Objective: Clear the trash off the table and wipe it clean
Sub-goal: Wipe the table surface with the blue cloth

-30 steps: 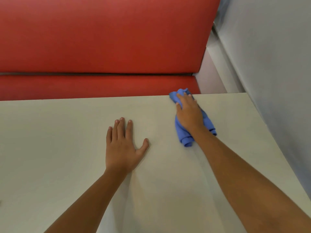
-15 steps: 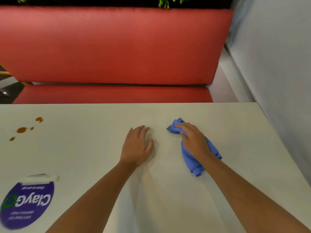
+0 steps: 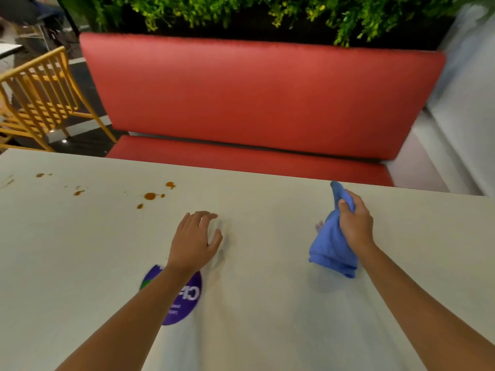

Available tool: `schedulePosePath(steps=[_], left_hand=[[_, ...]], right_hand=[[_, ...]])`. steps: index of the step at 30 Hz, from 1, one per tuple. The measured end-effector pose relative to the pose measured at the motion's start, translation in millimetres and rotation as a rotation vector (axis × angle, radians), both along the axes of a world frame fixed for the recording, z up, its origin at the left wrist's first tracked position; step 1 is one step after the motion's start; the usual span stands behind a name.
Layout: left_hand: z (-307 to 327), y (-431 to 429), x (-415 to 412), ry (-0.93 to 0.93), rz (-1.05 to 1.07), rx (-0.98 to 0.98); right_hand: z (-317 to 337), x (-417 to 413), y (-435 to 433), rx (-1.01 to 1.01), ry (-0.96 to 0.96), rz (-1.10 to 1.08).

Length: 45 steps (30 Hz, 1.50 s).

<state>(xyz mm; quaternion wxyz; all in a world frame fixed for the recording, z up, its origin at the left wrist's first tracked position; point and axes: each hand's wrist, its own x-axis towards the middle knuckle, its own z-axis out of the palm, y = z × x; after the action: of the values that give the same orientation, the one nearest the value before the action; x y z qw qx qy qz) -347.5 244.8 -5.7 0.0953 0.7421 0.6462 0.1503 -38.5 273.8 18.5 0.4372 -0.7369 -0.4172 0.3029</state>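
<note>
My right hand [image 3: 355,223] grips a blue cloth [image 3: 330,246] and holds it lifted just above the white table [image 3: 267,317], right of centre; the cloth hangs bunched below the fist. My left hand [image 3: 197,241] hovers over the table's middle with fingers relaxed and spread, holding nothing. Several brown sauce stains [image 3: 150,196] spot the tabletop to the left of my left hand, with smaller ones further left [image 3: 78,193].
A round purple sticker [image 3: 187,298] lies on the table, partly under my left forearm. A red bench [image 3: 254,103] runs behind the far table edge. A yellow chair [image 3: 40,95] stands at the far left, a grey wall [image 3: 468,103] at the right.
The view has swung left and up, bringing the stains and sticker towards the middle. My right hand has closed round the cloth and lifted it off the table. My left hand has risen slightly.
</note>
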Motion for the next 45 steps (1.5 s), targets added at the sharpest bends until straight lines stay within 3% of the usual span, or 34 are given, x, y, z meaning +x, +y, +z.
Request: schedulePosePath(steps=[9,14,17,21,28,35,39,45], left_hand=[[-13.6,-7.9,-163.1,0.150,0.019,-0.127],[-15.6,-12.1,-223.7,0.145,0.008,-0.075],[-18.6,-14.5,-246.4,0.137,0.047,-0.063],[-22.9,-15.5,-269.8,0.136,0.131,-0.057],[-28.6,-34.5,-303.1,0.092,0.385,-0.062],[-26.3,-32.1,-333.0,0.117,0.381,-0.066],[-23.6,-13.2,-345.5,0.168,0.372,-0.124],[-22.9,10.0,-363.7,0.135,0.327,-0.117]], right_hand=[[-8.1,-175.9,22.3,0.001,-0.001,0.043],[-10.0,-238.3,21.4,0.015,0.000,0.059],[-15.5,-255.7,18.9,0.019,-0.023,0.084],[-25.2,-260.5,22.8,0.034,-0.204,0.086],[-57.7,-277.3,38.4,-0.225,-0.496,0.239],[-65.9,-348.4,13.6,-0.138,-0.621,0.447],[-68.3,-346.6,-5.7,-0.079,-0.641,0.555],[-67.3,-325.3,1.2,-0.126,-0.773,0.323]])
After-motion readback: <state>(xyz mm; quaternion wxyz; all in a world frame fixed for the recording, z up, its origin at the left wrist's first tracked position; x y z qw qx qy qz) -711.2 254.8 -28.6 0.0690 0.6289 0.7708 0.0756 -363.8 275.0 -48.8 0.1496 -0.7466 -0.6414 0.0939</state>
